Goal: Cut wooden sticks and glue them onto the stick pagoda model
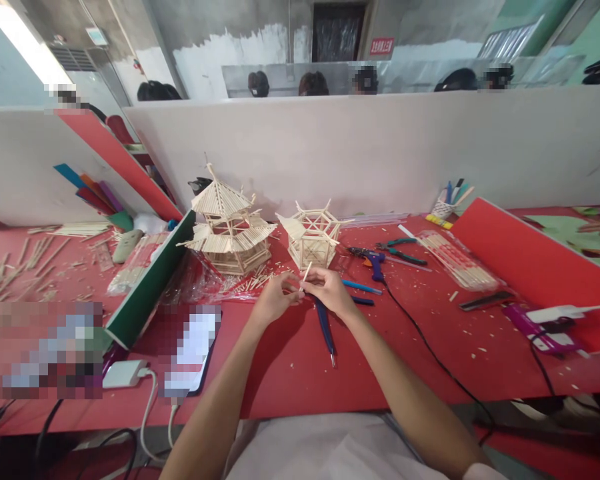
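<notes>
Close together over the front of the desk, my two hands meet at the fingertips. A short pale wooden stick (307,271) points up from the pinched fingers of my right hand (327,289). My left hand (275,297) curls in a pinch beside the stick's lower end; what its fingertips hold, if anything, is hidden. Just beyond stands a small wooden-stick frame (314,235), roofed on one side. Left of it is a tiered stick pavilion (230,227) with a pointed roof. Blue-handled tweezers (325,327) lie beneath my right hand.
A blue glue gun (374,262) trails its black cord across the right side, near green-handled pliers (403,251). Bagged sticks (457,260) lie farther right. A phone (193,350) lies at left beside a green divider (153,283). Stick offcuts (247,283) litter the red desk.
</notes>
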Motion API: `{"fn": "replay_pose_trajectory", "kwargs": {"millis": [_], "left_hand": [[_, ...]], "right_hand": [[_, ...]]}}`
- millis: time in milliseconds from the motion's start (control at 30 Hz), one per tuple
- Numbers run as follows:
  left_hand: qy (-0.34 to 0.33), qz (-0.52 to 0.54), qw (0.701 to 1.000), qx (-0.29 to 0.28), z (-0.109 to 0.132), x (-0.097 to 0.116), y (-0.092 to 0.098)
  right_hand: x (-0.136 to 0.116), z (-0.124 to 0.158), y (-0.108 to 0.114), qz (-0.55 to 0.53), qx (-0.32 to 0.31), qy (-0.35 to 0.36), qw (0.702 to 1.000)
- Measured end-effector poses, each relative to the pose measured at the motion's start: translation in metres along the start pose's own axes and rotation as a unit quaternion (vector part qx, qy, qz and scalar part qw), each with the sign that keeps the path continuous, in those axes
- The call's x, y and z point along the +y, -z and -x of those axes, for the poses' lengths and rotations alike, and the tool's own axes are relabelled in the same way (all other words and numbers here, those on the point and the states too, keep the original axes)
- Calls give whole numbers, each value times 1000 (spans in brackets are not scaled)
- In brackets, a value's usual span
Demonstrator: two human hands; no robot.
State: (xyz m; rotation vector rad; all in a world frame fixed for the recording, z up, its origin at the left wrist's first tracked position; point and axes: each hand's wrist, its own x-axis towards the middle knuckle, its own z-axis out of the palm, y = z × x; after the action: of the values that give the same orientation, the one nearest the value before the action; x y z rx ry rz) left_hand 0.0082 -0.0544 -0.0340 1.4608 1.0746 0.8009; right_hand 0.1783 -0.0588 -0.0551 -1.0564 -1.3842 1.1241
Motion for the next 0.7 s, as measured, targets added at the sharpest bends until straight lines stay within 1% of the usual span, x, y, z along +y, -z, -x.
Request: {"fn": "replay_pose_trajectory", "kwargs": {"millis": [167,333,433,533,700], "left_hand": [[-14,-10,1000,-3,-2,-5,0],[-28,-5,1000,-3,-3,-5,0],[-40,-4,999,3,-3,-2,3],[-70,-14,997,4,-1,2,8],[-122,-93,988,11,3,8,9]], "right_hand": [[-5,2,-1,16,-3,6,1000],[-6,0,2,-2,1,0,1000],[-4,-3,5,-34,33,-28,998],[-5,-4,9,-74,62,-50,994],[-9,-2,11,-147,78,-72,983]]}}
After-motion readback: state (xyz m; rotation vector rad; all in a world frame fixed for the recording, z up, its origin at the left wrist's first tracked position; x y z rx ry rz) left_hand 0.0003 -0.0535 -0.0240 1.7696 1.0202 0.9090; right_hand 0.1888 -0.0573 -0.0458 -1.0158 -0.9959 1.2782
